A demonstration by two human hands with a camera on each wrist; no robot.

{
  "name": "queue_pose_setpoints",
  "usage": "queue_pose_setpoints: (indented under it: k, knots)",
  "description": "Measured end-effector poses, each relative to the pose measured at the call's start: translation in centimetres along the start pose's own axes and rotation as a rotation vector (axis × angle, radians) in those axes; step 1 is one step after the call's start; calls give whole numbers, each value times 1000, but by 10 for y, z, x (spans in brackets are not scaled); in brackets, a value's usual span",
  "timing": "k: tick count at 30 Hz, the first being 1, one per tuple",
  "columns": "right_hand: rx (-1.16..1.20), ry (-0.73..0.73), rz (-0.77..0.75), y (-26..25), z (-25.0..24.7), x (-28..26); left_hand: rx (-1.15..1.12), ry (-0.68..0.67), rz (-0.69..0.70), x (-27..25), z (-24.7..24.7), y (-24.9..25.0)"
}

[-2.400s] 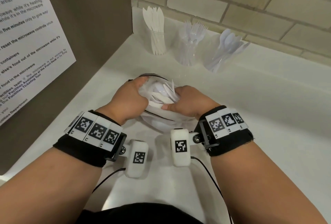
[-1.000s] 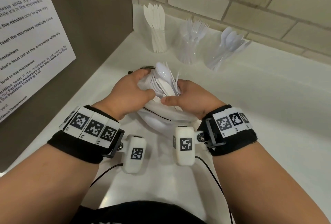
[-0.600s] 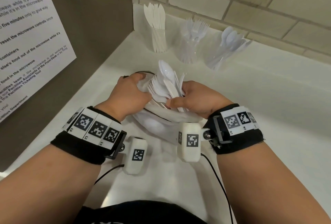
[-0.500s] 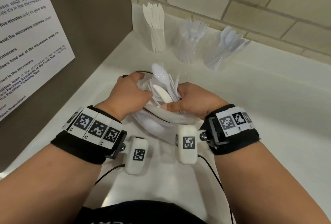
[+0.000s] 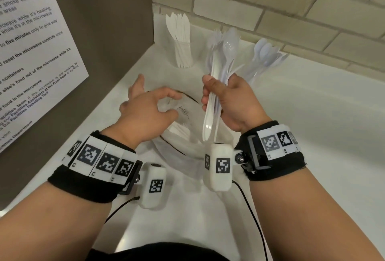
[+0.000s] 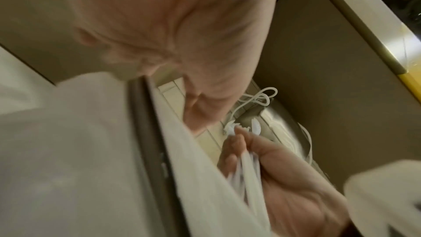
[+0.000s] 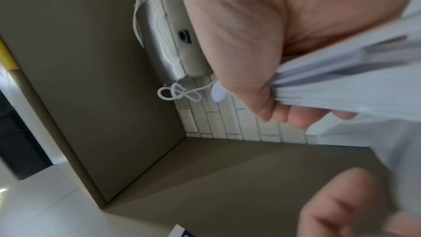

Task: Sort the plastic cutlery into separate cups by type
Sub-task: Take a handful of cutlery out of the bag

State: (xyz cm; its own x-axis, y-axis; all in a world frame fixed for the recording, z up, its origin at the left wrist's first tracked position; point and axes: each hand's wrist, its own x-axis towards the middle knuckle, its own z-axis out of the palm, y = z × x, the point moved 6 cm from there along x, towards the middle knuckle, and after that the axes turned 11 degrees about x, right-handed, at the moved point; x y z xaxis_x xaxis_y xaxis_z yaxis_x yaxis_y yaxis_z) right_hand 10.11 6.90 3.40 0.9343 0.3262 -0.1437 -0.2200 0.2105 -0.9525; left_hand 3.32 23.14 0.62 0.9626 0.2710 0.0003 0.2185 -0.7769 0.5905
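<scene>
Three clear cups are lined up against the brick wall [image 5: 291, 6] at the back of the white counter [image 5: 312, 125]: the knife cup [image 5: 183, 52] at the left, the fork cup [image 5: 212, 52] in the middle and the spoon cup [image 5: 262, 60] at the right. The fork cup is partly hidden behind the raised bundle [image 5: 218, 77].

The bundle — mixed white cutlery, with a spoon bowl at the top — is gripped in the right hand [image 5: 231, 104], fingers and thumb clenched round the handles. It is held roughly upright above the near right rim of the bowl [image 5: 187, 144], handle ends pointing down. In the right wrist view the clenched fingers [image 7: 293, 114] are seen closed on the handles.

The left hand [image 5: 145, 110] is held over the bowl with fingers loosely curled and spread; nothing is held in it. Whether it touches the bowl cannot be told. More white cutlery is seen inside the bowl, under the left hand.

A printed notice [image 5: 31, 52] is fixed to the panel at the left. A wrist camera with marker tags is strapped to each forearm — cables trail toward the body.
</scene>
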Motion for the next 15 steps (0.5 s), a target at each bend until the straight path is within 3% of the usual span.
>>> queue_pose_setpoints:
  k: [2, 3, 4, 7, 10, 12, 15]
  knots:
    - [59, 29, -67, -18, 4, 1, -234, 284, 121, -9, -21, 15]
    - [87, 35, -106, -28, 7, 1, -414, 343, 159, -13, -27, 20]
    - [115, 40, -147, -38, 10, 1, -645, 319, 167, -15, -28, 25]
    - [200, 51, -263, -66, 21, 3, -1318, -79, -66, -7, -6, 35]
    - [226, 31, -334, -72, 35, 6, -1486, -493, -299, -5, 11, 47]
    - [198, 45, -353, -64, 40, 7, -1603, -636, -339, -3, 12, 52]
    - [177, 29, -336, -46, 41, 8, -1698, -667, -376, 1, 11, 54]
